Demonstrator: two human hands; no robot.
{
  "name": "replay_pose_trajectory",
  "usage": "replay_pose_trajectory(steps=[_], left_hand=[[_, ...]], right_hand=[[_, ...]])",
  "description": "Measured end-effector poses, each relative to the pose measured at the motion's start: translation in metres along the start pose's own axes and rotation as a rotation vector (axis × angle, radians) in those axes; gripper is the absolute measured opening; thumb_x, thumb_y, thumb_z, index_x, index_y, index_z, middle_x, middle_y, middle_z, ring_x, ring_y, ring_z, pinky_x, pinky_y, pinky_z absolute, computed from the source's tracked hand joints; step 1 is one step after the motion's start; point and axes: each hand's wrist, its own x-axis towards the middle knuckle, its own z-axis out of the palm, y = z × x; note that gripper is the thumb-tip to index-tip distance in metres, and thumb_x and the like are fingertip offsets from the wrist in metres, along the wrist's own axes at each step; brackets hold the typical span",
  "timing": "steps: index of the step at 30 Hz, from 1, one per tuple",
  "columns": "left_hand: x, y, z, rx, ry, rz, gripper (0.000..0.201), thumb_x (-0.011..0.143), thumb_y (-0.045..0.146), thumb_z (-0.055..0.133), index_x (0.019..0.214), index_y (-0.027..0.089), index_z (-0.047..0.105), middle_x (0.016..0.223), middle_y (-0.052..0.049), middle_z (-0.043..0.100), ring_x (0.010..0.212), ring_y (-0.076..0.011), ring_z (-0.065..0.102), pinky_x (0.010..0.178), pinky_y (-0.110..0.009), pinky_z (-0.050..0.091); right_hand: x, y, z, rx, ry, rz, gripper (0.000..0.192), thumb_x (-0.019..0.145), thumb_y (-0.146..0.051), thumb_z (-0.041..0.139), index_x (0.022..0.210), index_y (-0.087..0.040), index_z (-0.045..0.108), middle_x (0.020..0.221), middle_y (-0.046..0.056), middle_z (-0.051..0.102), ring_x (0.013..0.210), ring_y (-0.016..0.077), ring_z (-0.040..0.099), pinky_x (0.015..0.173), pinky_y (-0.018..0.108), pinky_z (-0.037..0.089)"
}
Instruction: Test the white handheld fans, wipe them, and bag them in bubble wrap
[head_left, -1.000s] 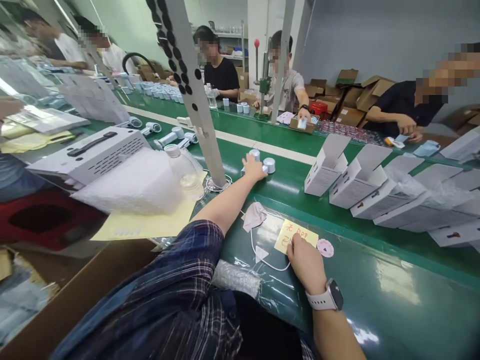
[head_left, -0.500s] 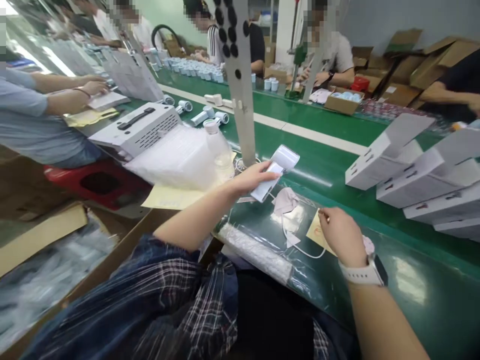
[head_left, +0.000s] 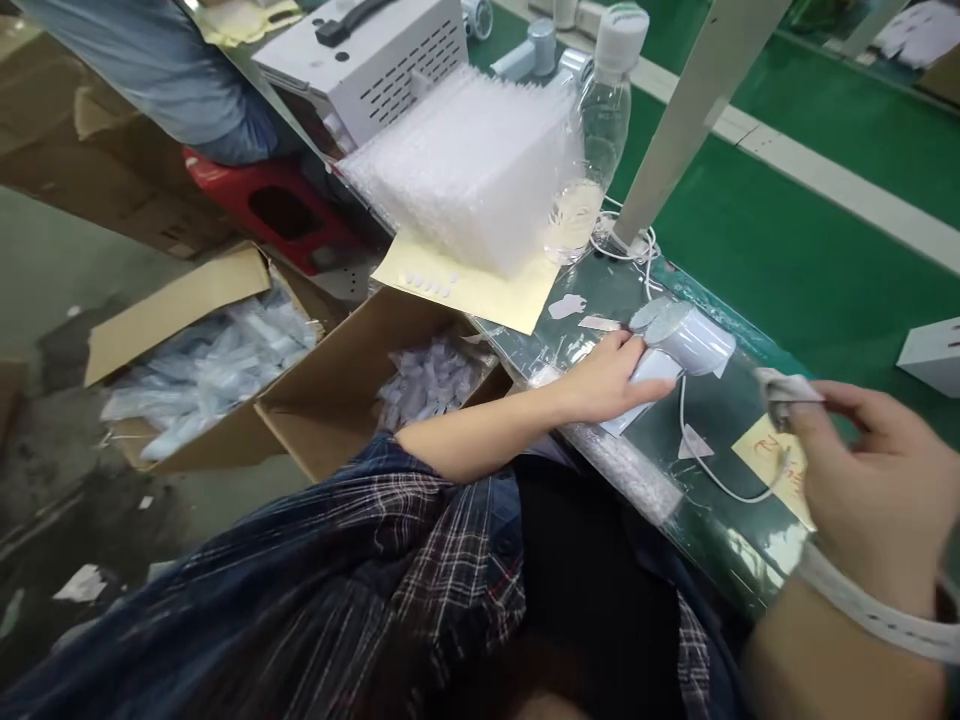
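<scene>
white device (head_left: 686,345) | in left hand (head_left: 607,380) grip, fingers wrapped on its lower end | long axis up-right | right hand (head_left: 862,480) just right, pinching cloth (head_left: 784,392) | low over counter (head_left: 720,440)

floor (head_left: 52,290): grey concrete | stool (head_left: 277,205): red | conveyor belt (head_left: 787,260): green

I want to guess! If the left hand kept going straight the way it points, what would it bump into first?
Probably the right hand: the left hand, holding the white device, points toward it. Depth is unclear.
</scene>
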Motion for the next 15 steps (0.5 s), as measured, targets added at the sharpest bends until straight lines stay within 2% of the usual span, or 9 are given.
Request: replay_pose_trajectory(steps=[2, 4, 6, 7, 8, 10, 13, 15], left_hand=[[0.000, 0.000, 0.003, 0.015, -0.006, 0.017, 0.056, 0.101, 0.056, 0.057, 0.137, 0.014, 0.054, 0.154, -0.022, 0.050, 0.153, -0.0341, 0.047, 0.134, -0.049, 0.038], [-0.001, 0.000, 0.006, 0.026, -0.025, 0.035, 0.051, 0.100, 0.056, 0.057, 0.132, 0.017, 0.054, 0.151, -0.020, 0.052, 0.150, -0.0339, 0.050, 0.132, -0.050, 0.041], [-0.001, 0.000, 0.008, 0.039, -0.033, 0.039, 0.048, 0.097, 0.055, 0.060, 0.128, 0.017, 0.055, 0.147, -0.019, 0.053, 0.146, -0.0346, 0.053, 0.129, -0.050, 0.045], [0.000, 0.000, 0.010, 0.051, -0.033, 0.040, 0.049, 0.095, 0.053, 0.062, 0.127, 0.017, 0.054, 0.146, -0.019, 0.053, 0.145, -0.0354, 0.054, 0.128, -0.050, 0.046], [0.000, -0.001, 0.011, 0.066, -0.032, 0.043, 0.050, 0.092, 0.051, 0.066, 0.127, 0.017, 0.054, 0.145, -0.019, 0.053, 0.145, -0.0364, 0.054, 0.127, -0.050, 0.047], [0.000, -0.001, 0.012, 0.091, -0.030, 0.056, 0.056, 0.086, 0.047, 0.072, 0.129, 0.017, 0.053, 0.146, -0.020, 0.051, 0.147, -0.0383, 0.052, 0.127, -0.050, 0.047], [0.000, -0.002, 0.011, 0.077, -0.055, 0.063, 0.058, 0.085, 0.044, 0.072, 0.132, 0.018, 0.052, 0.149, -0.019, 0.049, 0.151, -0.0383, 0.048, 0.128, -0.051, 0.047], [-0.001, -0.001, 0.009, 0.073, -0.076, 0.053, 0.056, 0.087, 0.045, 0.071, 0.131, 0.018, 0.052, 0.152, -0.020, 0.048, 0.151, -0.0381, 0.048, 0.128, -0.051, 0.046]], right_hand=[[-0.013, -0.017, 0.017, -0.055, 0.009, -0.218, 0.023, 0.098, -0.043, 0.064, 0.095, -0.024, 0.076, 0.089, 0.009, 0.075, 0.089, 0.0309, 0.072, 0.088, 0.048, 0.057], [-0.015, -0.035, 0.040, -0.079, 0.016, -0.356, 0.022, 0.101, -0.038, 0.058, 0.099, -0.023, 0.074, 0.090, 0.009, 0.072, 0.090, 0.0289, 0.070, 0.091, 0.047, 0.057], [-0.011, -0.048, 0.057, -0.131, 0.022, -0.368, 0.027, 0.101, -0.036, 0.059, 0.119, -0.021, 0.073, 0.087, 0.007, 0.067, 0.086, 0.0278, 0.066, 0.091, 0.046, 0.057], [-0.007, -0.052, 0.060, -0.174, 0.011, -0.346, 0.037, 0.099, -0.036, 0.062, 0.131, -0.020, 0.070, 0.087, 0.006, 0.064, 0.085, 0.0279, 0.064, 0.089, 0.045, 0.057], [-0.004, -0.055, 0.061, -0.213, 0.004, -0.328, 0.047, 0.097, -0.036, 0.065, 0.141, -0.018, 0.067, 0.087, 0.006, 0.063, 0.084, 0.0281, 0.062, 0.086, 0.044, 0.056], [0.000, -0.057, 0.058, -0.264, -0.020, -0.321, 0.057, 0.093, -0.038, 0.069, 0.146, -0.017, 0.068, 0.088, 0.007, 0.061, 0.084, 0.0286, 0.061, 0.079, 0.042, 0.053], [0.002, -0.053, 0.048, -0.251, -0.048, -0.345, 0.051, 0.093, -0.033, 0.065, 0.138, -0.015, 0.076, 0.083, 0.005, 0.056, 0.077, 0.0251, 0.057, 0.073, 0.039, 0.048], [0.002, -0.049, 0.044, -0.216, -0.091, -0.362, 0.053, 0.091, -0.028, 0.061, 0.140, -0.014, 0.077, 0.079, 0.002, 0.052, 0.072, 0.0223, 0.054, 0.071, 0.038, 0.047]])
